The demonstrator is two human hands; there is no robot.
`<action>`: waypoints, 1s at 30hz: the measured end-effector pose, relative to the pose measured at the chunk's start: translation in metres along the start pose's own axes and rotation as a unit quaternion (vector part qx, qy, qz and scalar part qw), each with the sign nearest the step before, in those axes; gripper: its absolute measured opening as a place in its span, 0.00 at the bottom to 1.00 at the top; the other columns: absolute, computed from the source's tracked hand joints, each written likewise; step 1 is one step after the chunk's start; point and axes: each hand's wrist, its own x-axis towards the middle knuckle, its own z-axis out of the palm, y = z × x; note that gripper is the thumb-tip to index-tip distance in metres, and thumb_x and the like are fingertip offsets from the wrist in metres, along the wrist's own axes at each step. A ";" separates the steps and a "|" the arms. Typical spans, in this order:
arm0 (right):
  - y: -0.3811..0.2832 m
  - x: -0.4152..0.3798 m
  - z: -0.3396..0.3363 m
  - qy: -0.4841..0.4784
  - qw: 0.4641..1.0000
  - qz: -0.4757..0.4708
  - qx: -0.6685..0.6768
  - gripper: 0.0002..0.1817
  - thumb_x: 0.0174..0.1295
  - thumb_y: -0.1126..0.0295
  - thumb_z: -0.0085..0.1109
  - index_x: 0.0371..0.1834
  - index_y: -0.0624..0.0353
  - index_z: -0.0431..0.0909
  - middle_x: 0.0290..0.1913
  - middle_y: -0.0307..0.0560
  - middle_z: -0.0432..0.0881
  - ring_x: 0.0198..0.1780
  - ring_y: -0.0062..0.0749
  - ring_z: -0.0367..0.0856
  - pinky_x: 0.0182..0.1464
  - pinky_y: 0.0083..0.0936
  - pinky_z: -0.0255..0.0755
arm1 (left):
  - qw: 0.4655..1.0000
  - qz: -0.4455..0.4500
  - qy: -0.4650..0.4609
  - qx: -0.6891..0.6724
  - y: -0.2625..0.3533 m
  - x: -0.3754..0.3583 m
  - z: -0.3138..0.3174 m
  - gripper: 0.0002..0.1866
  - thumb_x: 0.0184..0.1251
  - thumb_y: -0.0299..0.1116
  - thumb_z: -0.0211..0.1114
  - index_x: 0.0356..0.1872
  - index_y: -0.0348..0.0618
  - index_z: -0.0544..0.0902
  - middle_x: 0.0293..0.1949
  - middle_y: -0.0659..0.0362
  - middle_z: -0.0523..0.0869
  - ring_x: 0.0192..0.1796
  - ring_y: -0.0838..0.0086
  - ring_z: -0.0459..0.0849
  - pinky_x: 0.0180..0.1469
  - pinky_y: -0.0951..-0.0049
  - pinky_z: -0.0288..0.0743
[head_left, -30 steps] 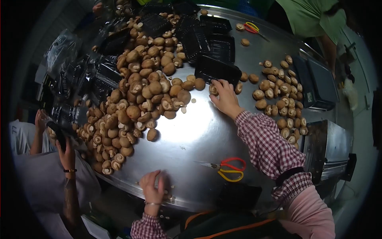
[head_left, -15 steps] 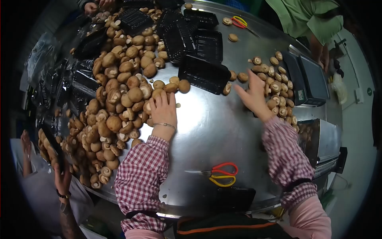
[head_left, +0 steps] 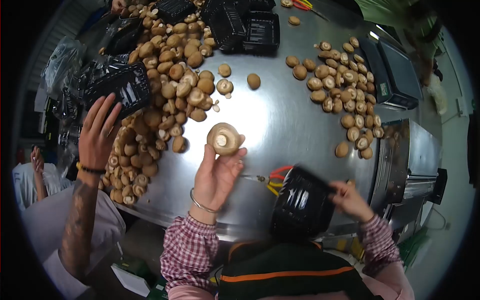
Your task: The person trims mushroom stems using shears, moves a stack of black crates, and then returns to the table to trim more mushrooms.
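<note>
My left hand (head_left: 216, 179) is closed around a brown mushroom (head_left: 223, 139), gill side and pale stem turned up toward me. At the right, the fingers of my right hand (head_left: 351, 201) pinch the edge of a black plastic tray (head_left: 302, 206), tilted above the near part of the table. Red-and-yellow-handled scissors (head_left: 274, 185) lie partly hidden behind that tray. Left of my left hand spreads a large heap of brown mushrooms (head_left: 145, 150). A smaller group of mushrooms (head_left: 350, 92) lies on the right side of the steel table (head_left: 265, 120).
A co-worker's hand (head_left: 97, 135) at the left reaches to a black tray (head_left: 122, 90) over the heap. More black trays (head_left: 262, 31) sit at the back. A scale (head_left: 400, 75) and a metal box (head_left: 407, 150) stand at the right. Another pair of scissors (head_left: 302, 5) lies at the far edge.
My left hand has come off the heap toward me with a mushroom. My right hand has moved down and now holds a black tray. The front tray beside the heap is gone; the co-worker's hand has risen.
</note>
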 end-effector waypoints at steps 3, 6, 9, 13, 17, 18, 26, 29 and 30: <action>0.060 -0.012 0.032 0.060 0.970 -0.111 -0.208 0.25 0.56 0.73 0.59 0.59 0.57 0.68 0.19 0.36 0.72 0.19 0.27 0.73 0.27 0.24 0.71 | 0.993 -0.019 -0.033 -0.108 -0.015 -0.029 0.015 0.26 0.73 0.46 0.48 0.66 0.44 0.60 0.61 0.48 0.71 0.57 0.66 0.75 0.51 0.72 0.74; 0.072 -0.015 0.045 0.108 0.923 -0.156 -0.336 0.29 0.53 0.70 0.62 0.60 0.59 0.66 0.24 0.44 0.74 0.24 0.42 0.75 0.34 0.33 0.72 | 0.994 0.063 0.045 0.071 -0.022 -0.053 0.033 0.26 0.70 0.32 0.56 0.66 0.43 0.60 0.60 0.49 0.71 0.59 0.66 0.74 0.53 0.73 0.73; 0.048 -0.020 0.045 0.159 0.881 -0.205 -0.396 0.31 0.52 0.69 0.64 0.60 0.62 0.65 0.34 0.51 0.78 0.36 0.48 0.76 0.44 0.36 0.71 | 0.894 0.238 0.087 0.369 -0.033 -0.070 0.038 0.36 0.51 0.18 0.68 0.63 0.40 0.63 0.60 0.52 0.71 0.60 0.67 0.73 0.52 0.74 0.72; -0.017 0.007 0.050 0.141 0.860 -0.359 -0.333 0.32 0.52 0.68 0.65 0.60 0.63 0.64 0.49 0.57 0.73 0.52 0.51 0.70 0.54 0.35 0.65 | 0.732 0.356 0.123 0.567 -0.041 -0.089 0.041 0.37 0.47 0.22 0.73 0.62 0.39 0.66 0.56 0.52 0.73 0.55 0.69 0.74 0.51 0.73 0.72; -0.006 0.092 0.089 0.065 0.813 -0.401 -0.418 0.29 0.55 0.74 0.59 0.63 0.58 0.65 0.44 0.57 0.72 0.45 0.47 0.72 0.48 0.37 0.68 | 0.664 0.367 0.129 0.638 -0.042 -0.101 0.048 0.44 0.46 0.19 0.73 0.66 0.40 0.60 0.54 0.54 0.73 0.55 0.69 0.75 0.54 0.71 0.70; -0.007 0.098 0.099 0.068 0.798 -0.384 -0.459 0.30 0.55 0.75 0.57 0.63 0.58 0.64 0.43 0.56 0.72 0.44 0.46 0.72 0.48 0.36 0.68 | 0.660 0.371 0.134 0.639 -0.041 -0.102 0.050 0.44 0.46 0.19 0.73 0.66 0.40 0.60 0.54 0.54 0.73 0.55 0.69 0.75 0.54 0.71 0.70; -0.023 0.107 0.102 0.025 0.812 -0.338 -0.475 0.36 0.51 0.74 0.61 0.67 0.55 0.60 0.41 0.54 0.71 0.43 0.40 0.72 0.45 0.33 0.70 | 0.993 0.111 0.013 0.045 -0.028 -0.125 0.032 0.31 0.70 0.45 0.54 0.69 0.47 0.54 0.52 0.57 0.72 0.53 0.66 0.77 0.51 0.71 0.75; -0.030 0.085 0.098 -0.093 0.955 -0.258 -0.116 0.38 0.52 0.72 0.67 0.68 0.56 0.60 0.39 0.44 0.68 0.37 0.23 0.69 0.43 0.22 0.68 | 0.993 0.108 0.034 -0.014 -0.027 -0.129 0.027 0.28 0.70 0.45 0.53 0.66 0.49 0.58 0.51 0.57 0.74 0.52 0.67 0.77 0.50 0.71 0.74; -0.044 0.064 0.100 -0.098 0.954 -0.259 -0.115 0.38 0.52 0.72 0.67 0.68 0.56 0.60 0.39 0.44 0.68 0.37 0.23 0.69 0.43 0.22 0.68 | 0.992 0.110 0.035 -0.053 -0.028 -0.131 0.022 0.27 0.70 0.46 0.53 0.65 0.49 0.59 0.51 0.57 0.75 0.51 0.68 0.77 0.49 0.71 0.74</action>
